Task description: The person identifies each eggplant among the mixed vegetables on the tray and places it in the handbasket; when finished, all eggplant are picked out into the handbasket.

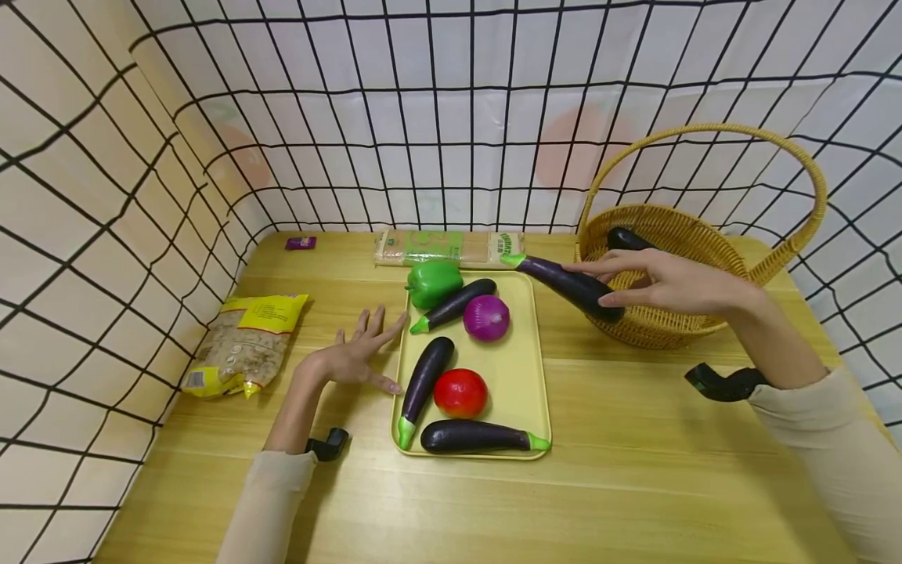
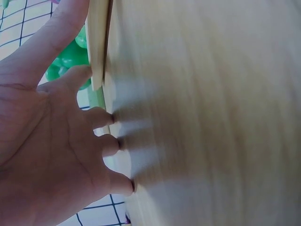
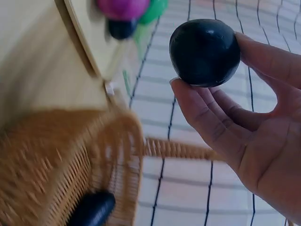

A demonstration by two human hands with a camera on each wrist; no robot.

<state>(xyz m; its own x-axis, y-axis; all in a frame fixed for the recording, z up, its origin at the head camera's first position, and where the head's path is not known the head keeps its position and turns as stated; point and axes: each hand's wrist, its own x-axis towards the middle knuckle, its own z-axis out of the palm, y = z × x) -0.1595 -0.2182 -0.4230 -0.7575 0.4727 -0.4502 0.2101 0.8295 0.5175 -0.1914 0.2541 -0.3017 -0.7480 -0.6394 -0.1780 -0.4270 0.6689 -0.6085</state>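
Between thumb and fingers, my right hand (image 1: 669, 282) pinches a dark purple eggplant (image 1: 564, 283) near its round end, its green cap pointing left, at the front left of the wicker basket (image 1: 662, 325). Inside the basket lies another eggplant (image 1: 629, 239). Fingers spread, my left hand (image 1: 355, 352) touches the left edge of the yellow tray (image 1: 517, 356). On the tray sit a green bell pepper (image 1: 433, 283), a purple onion (image 1: 486, 318), a red tomato (image 1: 460, 393) and three eggplants (image 1: 426, 380). In the right wrist view the held eggplant (image 3: 204, 52) shows its blunt end.
A bag with yellow ends (image 1: 247, 345) lies at the left of the table, and a small purple packet (image 1: 301, 243) behind it. Behind the tray is a flat noodle package (image 1: 451, 247). The basket's tall handle (image 1: 810, 168) arches upward. Black-gridded white walls stand around.
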